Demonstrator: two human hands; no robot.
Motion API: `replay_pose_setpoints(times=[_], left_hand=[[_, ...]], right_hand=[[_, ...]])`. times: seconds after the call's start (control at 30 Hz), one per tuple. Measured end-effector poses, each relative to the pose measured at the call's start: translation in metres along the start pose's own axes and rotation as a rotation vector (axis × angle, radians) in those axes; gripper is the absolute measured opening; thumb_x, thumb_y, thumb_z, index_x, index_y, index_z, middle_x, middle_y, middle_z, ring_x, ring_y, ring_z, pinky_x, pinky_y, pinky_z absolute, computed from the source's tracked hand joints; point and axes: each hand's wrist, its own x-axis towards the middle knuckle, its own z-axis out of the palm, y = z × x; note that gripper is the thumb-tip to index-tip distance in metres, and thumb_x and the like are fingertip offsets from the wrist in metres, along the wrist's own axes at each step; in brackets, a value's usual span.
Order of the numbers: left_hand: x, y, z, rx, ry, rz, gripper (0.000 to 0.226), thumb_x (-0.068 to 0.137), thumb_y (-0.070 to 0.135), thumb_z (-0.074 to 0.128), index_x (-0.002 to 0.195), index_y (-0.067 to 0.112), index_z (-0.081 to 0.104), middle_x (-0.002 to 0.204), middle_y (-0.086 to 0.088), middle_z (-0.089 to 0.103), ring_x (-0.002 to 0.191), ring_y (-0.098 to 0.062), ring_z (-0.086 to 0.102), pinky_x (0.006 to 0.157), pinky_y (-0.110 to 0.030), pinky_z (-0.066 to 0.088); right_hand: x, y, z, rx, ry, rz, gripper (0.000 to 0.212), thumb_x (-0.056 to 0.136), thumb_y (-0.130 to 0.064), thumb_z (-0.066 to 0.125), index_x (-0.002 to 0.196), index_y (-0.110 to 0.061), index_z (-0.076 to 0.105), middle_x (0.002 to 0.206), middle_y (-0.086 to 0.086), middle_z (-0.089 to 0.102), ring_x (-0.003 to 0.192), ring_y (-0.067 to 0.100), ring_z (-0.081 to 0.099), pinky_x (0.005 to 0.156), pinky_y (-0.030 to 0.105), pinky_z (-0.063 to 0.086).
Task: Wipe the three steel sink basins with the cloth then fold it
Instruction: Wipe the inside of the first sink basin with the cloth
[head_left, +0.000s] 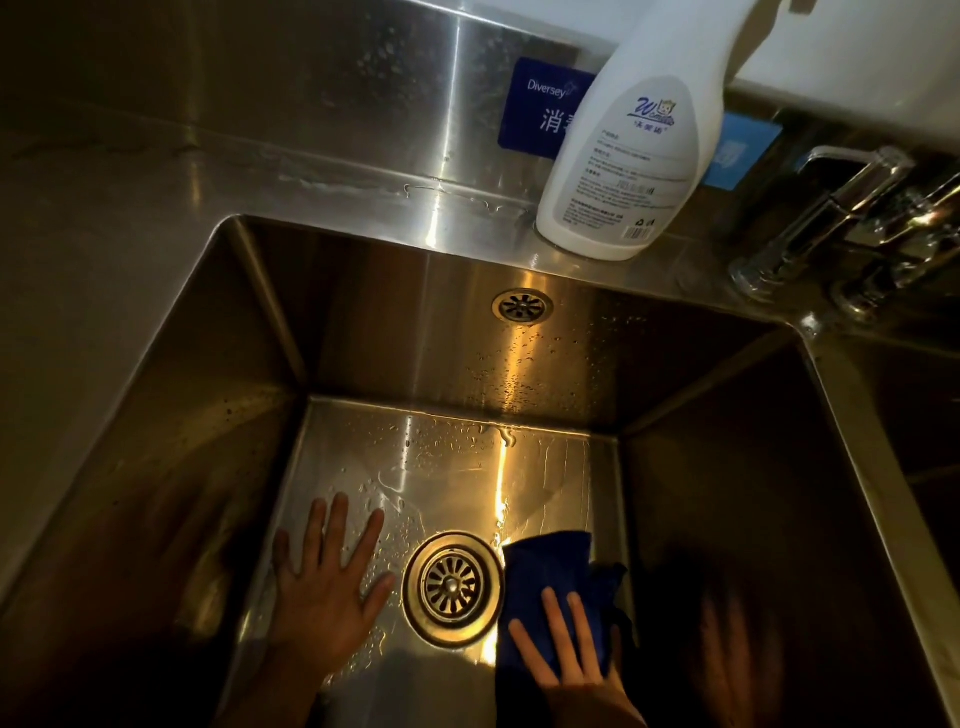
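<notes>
Your right hand (563, 654) lay flat, fingers straight, pressing the blue cloth (550, 571) onto the basin floor (441, 457). Your left hand (324, 587) was also spread flat, bare on the wet steel and holding nothing. The one cloth sat just right of the single drain strainer (451, 586), reaching away from your right fingertips toward the back wall. The droplets lay ahead and to the left, so the right hand was the nearer one to sweep them. One basin showed in full and a second basin (924, 441) only at its edge; the third was out of view. One spray bottle (623, 171) stood on the worktop (104, 234).
</notes>
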Motion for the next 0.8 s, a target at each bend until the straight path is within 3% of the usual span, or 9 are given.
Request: replay_pose_setpoints(times=[0.07, 0.1, 0.17, 0.2, 0.27, 0.4, 0.57, 0.67, 0.8], left_hand=[[0.000, 0.000, 0.000, 0.001, 0.002, -0.001, 0.073, 0.087, 0.070, 0.014, 0.147, 0.031, 0.026, 0.158, -0.014, 0.015, 0.145, -0.036, 0.012, 0.110, -0.066, 0.012], [0.000, -0.001, 0.000, 0.005, 0.005, 0.000, 0.073, 0.086, 0.070, 0.016, 0.148, 0.031, 0.025, 0.159, -0.014, 0.014, 0.146, -0.036, 0.011, 0.110, -0.065, 0.012], [0.000, 0.000, 0.000, 0.014, 0.009, -0.005, 0.074, 0.086, 0.070, 0.019, 0.149, 0.032, 0.021, 0.159, -0.013, 0.011, 0.146, -0.035, 0.008, 0.110, -0.066, 0.012], [0.000, 0.000, 0.000, 0.014, 0.013, -0.008, 0.074, 0.085, 0.071, 0.019, 0.149, 0.033, 0.019, 0.159, -0.012, 0.010, 0.146, -0.034, 0.008, 0.111, -0.066, 0.012], [0.001, 0.001, 0.000, 0.007, 0.024, -0.010, 0.074, 0.085, 0.071, 0.021, 0.149, 0.033, 0.019, 0.159, -0.012, 0.012, 0.146, -0.034, 0.008, 0.110, -0.066, 0.013], [0.000, 0.001, -0.001, 0.008, 0.026, -0.009, 0.073, 0.086, 0.070, 0.021, 0.148, 0.032, 0.022, 0.158, -0.013, 0.015, 0.146, -0.034, 0.011, 0.110, -0.066, 0.015], [0.002, 0.000, 0.002, -0.004, 0.017, -0.007, 0.072, 0.087, 0.070, 0.015, 0.147, 0.031, 0.026, 0.157, -0.014, 0.019, 0.145, -0.034, 0.015, 0.110, -0.065, 0.015], [0.002, 0.000, 0.002, 0.005, 0.005, -0.006, 0.073, 0.087, 0.070, 0.014, 0.147, 0.032, 0.027, 0.157, -0.014, 0.018, 0.145, -0.036, 0.016, 0.110, -0.065, 0.014], [0.003, 0.000, 0.001, -0.005, 0.015, -0.003, 0.073, 0.088, 0.069, 0.011, 0.145, 0.031, 0.031, 0.157, -0.014, 0.020, 0.144, -0.036, 0.018, 0.109, -0.064, 0.015]], right_hand=[[0.015, 0.005, -0.018, 0.049, -0.194, 0.020, 0.076, 0.081, -0.082, 0.030, 0.145, -0.042, 0.031, 0.156, 0.012, 0.017, 0.145, 0.031, 0.010, 0.089, 0.069, 0.039], [0.027, 0.010, -0.024, 0.057, -0.256, 0.005, 0.094, 0.069, -0.094, 0.024, 0.149, -0.046, 0.012, 0.159, 0.010, -0.005, 0.145, 0.028, -0.015, 0.095, 0.074, 0.025], [0.052, 0.020, -0.029, 0.167, -0.323, 0.035, 0.106, 0.056, -0.101, 0.023, 0.137, -0.055, -0.027, 0.143, -0.004, -0.050, 0.125, 0.021, -0.053, 0.100, 0.076, -0.007], [0.062, 0.024, -0.032, 0.211, -0.335, 0.057, 0.106, 0.055, -0.101, 0.023, 0.131, -0.057, -0.035, 0.135, -0.009, -0.058, 0.118, 0.018, -0.059, 0.098, 0.073, -0.017], [0.084, 0.030, -0.038, 0.234, -0.333, 0.081, 0.103, 0.055, -0.100, 0.022, 0.128, -0.058, -0.038, 0.133, -0.011, -0.060, 0.116, 0.017, -0.060, 0.096, 0.066, -0.023], [0.118, 0.044, -0.051, 0.240, -0.309, 0.101, 0.097, 0.060, -0.097, 0.026, 0.122, -0.061, -0.040, 0.131, -0.014, -0.060, 0.114, 0.014, -0.061, 0.100, 0.061, -0.022], [0.153, 0.065, -0.064, 0.298, -0.274, 0.101, 0.093, 0.066, -0.090, 0.032, 0.121, -0.063, -0.037, 0.136, -0.013, -0.055, 0.111, 0.011, -0.062, 0.108, 0.060, -0.016], [0.154, 0.064, -0.062, 0.268, -0.227, 0.122, 0.087, 0.070, -0.088, 0.031, 0.121, -0.066, -0.037, 0.126, -0.021, -0.060, 0.112, 0.008, -0.061, 0.108, 0.061, -0.014], [0.156, 0.051, -0.061, 0.244, -0.226, 0.181, 0.085, 0.075, -0.086, 0.026, 0.122, -0.061, -0.040, 0.122, -0.017, -0.064, 0.113, 0.015, -0.061, 0.108, 0.063, -0.015]])
